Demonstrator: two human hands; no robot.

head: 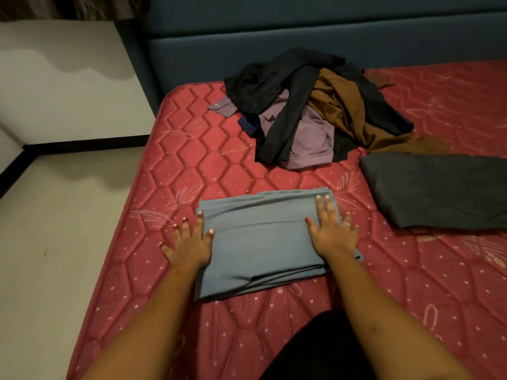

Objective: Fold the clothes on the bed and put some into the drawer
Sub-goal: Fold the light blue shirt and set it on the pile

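Left hand (189,242): lay flat with fingers spread at the left edge of the folded blue-grey garment (260,242), partly on the red mattress (192,160)
Right hand (332,231): pressed flat, fingers straight, on the garment's right side
Folded blue-grey garment: sat in the lower centre of the frame, between both hands
Unfolded pile (301,111): black, brown and mauve clothes heaped at upper centre, near the headboard (274,37)
Dark grey cloth (439,187): lay spread at the right edge
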